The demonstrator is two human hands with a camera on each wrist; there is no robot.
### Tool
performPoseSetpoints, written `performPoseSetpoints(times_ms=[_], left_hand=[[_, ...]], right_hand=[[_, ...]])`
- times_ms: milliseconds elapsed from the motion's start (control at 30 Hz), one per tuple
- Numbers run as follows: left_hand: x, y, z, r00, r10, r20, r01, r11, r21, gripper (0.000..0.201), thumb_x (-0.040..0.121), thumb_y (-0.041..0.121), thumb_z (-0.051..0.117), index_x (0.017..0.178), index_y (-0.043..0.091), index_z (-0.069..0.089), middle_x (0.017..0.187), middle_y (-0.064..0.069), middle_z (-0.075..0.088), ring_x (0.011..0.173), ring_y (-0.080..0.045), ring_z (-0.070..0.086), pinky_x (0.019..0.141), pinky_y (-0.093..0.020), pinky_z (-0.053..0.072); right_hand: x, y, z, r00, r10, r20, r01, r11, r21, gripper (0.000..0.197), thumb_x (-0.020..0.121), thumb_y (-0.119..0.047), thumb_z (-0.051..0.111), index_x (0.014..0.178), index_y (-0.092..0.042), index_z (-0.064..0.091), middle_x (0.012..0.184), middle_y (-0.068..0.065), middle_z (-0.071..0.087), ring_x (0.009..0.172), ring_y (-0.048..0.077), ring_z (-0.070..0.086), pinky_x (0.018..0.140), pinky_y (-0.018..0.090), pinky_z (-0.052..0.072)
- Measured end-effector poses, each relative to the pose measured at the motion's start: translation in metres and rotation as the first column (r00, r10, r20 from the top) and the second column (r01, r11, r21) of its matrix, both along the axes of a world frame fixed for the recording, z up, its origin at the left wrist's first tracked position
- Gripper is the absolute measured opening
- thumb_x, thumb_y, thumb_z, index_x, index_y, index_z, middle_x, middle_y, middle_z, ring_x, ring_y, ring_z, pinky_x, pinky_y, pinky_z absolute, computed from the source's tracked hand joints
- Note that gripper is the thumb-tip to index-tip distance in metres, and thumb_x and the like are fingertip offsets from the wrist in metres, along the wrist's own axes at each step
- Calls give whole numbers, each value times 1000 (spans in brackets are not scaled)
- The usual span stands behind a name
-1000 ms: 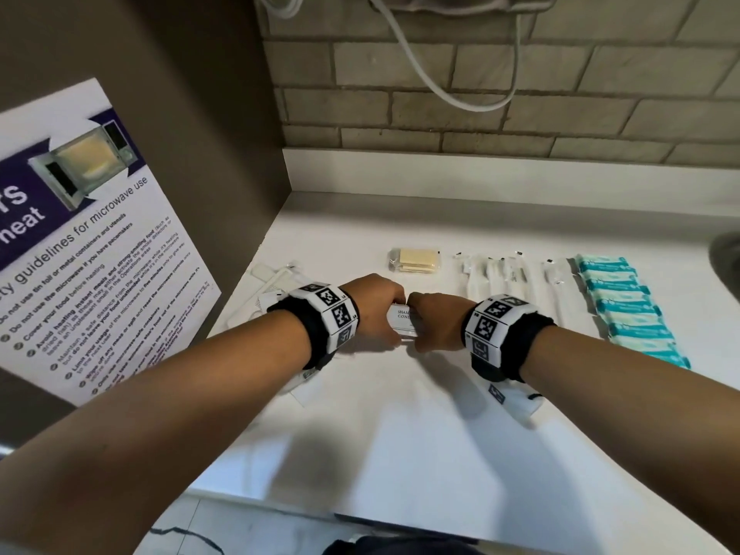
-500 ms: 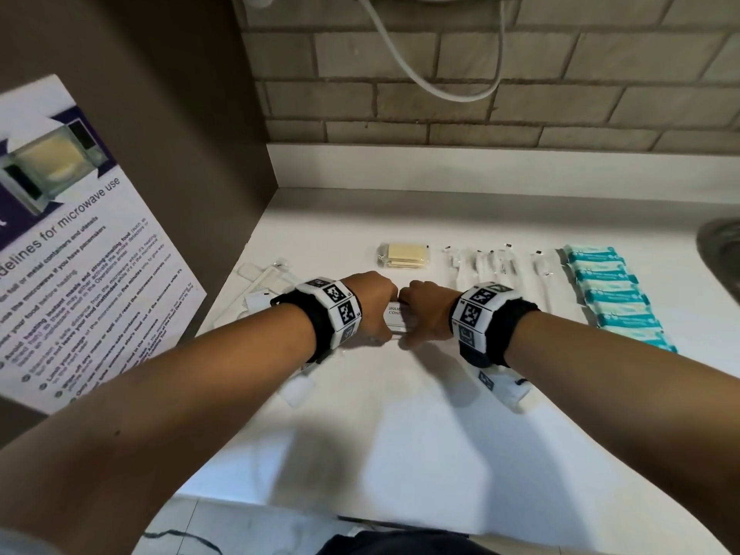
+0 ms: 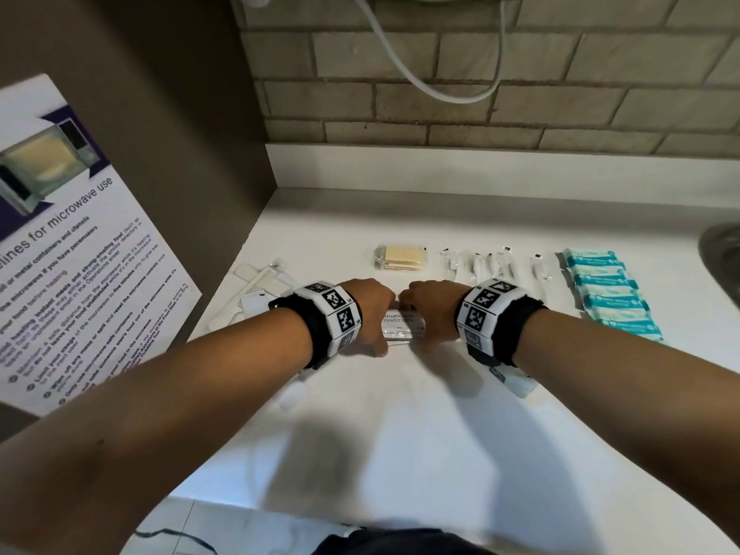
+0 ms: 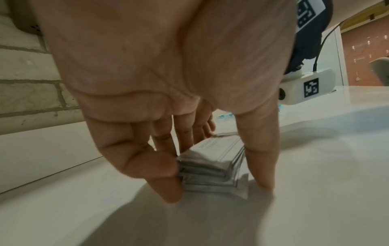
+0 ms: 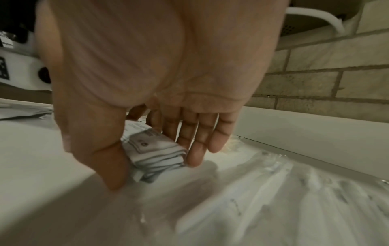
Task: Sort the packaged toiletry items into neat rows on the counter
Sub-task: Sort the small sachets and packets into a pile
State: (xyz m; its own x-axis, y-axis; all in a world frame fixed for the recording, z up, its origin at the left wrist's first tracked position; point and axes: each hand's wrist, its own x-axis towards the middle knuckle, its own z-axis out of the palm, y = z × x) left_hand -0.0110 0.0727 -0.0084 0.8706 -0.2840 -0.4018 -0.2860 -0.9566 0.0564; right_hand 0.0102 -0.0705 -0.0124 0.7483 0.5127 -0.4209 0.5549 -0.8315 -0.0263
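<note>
A small stack of white shampoo and conditioner sachets [image 3: 400, 324] lies on the white counter [image 3: 400, 414], between my two hands. My left hand [image 3: 374, 314] pinches its left end, thumb on the near side and fingers on the far side; the left wrist view shows the stack [image 4: 210, 164] squeezed inside the left hand [image 4: 216, 188]. My right hand [image 3: 430, 314] pinches the right end the same way, as the right wrist view shows on the stack [image 5: 153, 149] inside the right hand [image 5: 154, 172]. Both sets of fingertips touch the counter.
Behind the hands lie a yellow packet [image 3: 400, 258], a row of clear-wrapped toothbrushes [image 3: 488, 266] and a row of teal packets [image 3: 608, 294]. Wrapped white combs [image 3: 260, 290] lie at the left by the wall with a poster [image 3: 80, 254]. A sink rim [image 3: 720, 258] shows far right.
Both hands stay pinched on the sachet stack and have drawn slightly closer together. The head view has tilted a little.
</note>
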Motion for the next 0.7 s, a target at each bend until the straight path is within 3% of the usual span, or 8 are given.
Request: performPoseSetpoints(times_ms=[133, 233, 500, 700], left_hand=[[5, 0, -5, 1000, 27, 1, -27, 1000, -6, 29, 68, 26, 72, 95, 19, 63, 85, -1, 67, 72, -23, 66, 61, -29, 54], [10, 2, -7, 999, 27, 29, -26, 1000, -11, 24, 69, 20, 68, 92, 20, 63, 82, 0, 65, 70, -22, 64, 57, -27, 48], [29, 2, -5, 1000, -1, -25, -1, 999, -46, 51, 67, 26, 84, 114, 20, 64, 103, -2, 68, 92, -24, 65, 72, -26, 47], [29, 0, -8, 1000, 23, -19, -24, 999, -40, 43, 65, 19, 80, 106, 18, 67, 96, -3, 70, 87, -25, 68, 74, -31, 55]], right_hand=[[5, 0, 0, 1000, -12, -20, 13, 1000, 14, 51, 76, -36, 75, 117, -14, 57, 112, 5, 58, 101, 25, 60, 81, 33, 49], [7, 1, -2, 999, -31, -20, 31, 999, 32, 54, 73, -39, 77, 116, -14, 57, 110, 5, 59, 98, 24, 61, 81, 33, 51], [15, 2, -3, 995, -82, -51, 83, 997, 5, 47, 69, -35, 80, 108, -14, 64, 99, 3, 69, 89, 24, 66, 80, 33, 56], [17, 4, -4, 994, -96, -42, 96, 995, -10, 46, 67, -34, 81, 105, -14, 65, 97, 4, 70, 87, 23, 67, 80, 36, 57]])
